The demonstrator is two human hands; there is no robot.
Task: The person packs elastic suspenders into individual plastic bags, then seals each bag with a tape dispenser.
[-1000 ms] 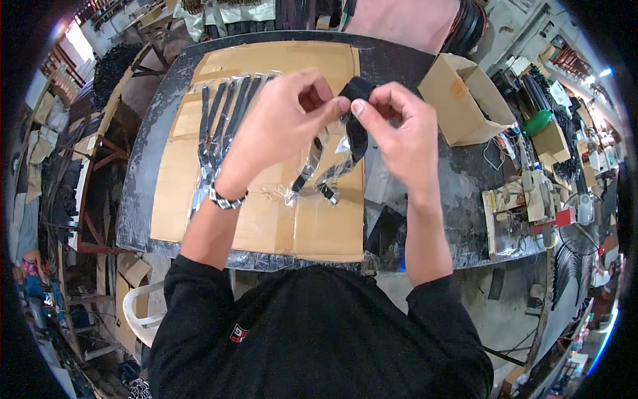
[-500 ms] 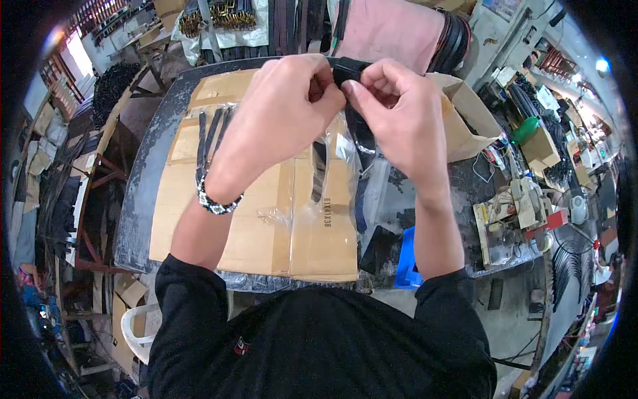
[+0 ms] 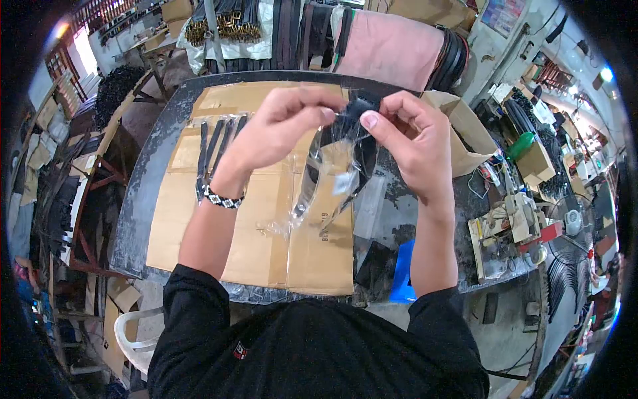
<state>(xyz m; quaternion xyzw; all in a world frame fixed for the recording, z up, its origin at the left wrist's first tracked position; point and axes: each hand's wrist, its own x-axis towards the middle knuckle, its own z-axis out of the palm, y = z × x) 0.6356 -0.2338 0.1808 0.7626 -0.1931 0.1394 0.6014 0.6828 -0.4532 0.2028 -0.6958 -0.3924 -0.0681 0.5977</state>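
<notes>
A black belt-like strap (image 3: 367, 156) in a clear plastic sleeve (image 3: 307, 193) hangs in a loop above the cardboard, with a small white label (image 3: 343, 182) near it. My left hand (image 3: 282, 126), with a beaded bracelet on the wrist, pinches the top left of the bundle between thumb and fingers. At the top right, my right hand (image 3: 415, 139) grips it with thumb and curled fingers. The strap's upper end is blurred between both hands. Several wrapped black straps (image 3: 216, 143) lie on the cardboard left of my left wrist.
Flattened cardboard (image 3: 212, 226) covers part of the dark table (image 3: 136, 206). An open carton (image 3: 468, 133) stands at the right, near a small machine (image 3: 515, 223). A blue piece (image 3: 403, 276) and a black piece (image 3: 374, 261) lie at the front edge.
Both hands have come lower in view. My left fingers have straightened from a tight curl into a flatter pinch. The strap and its plastic now hang in a wider, more visible loop.
</notes>
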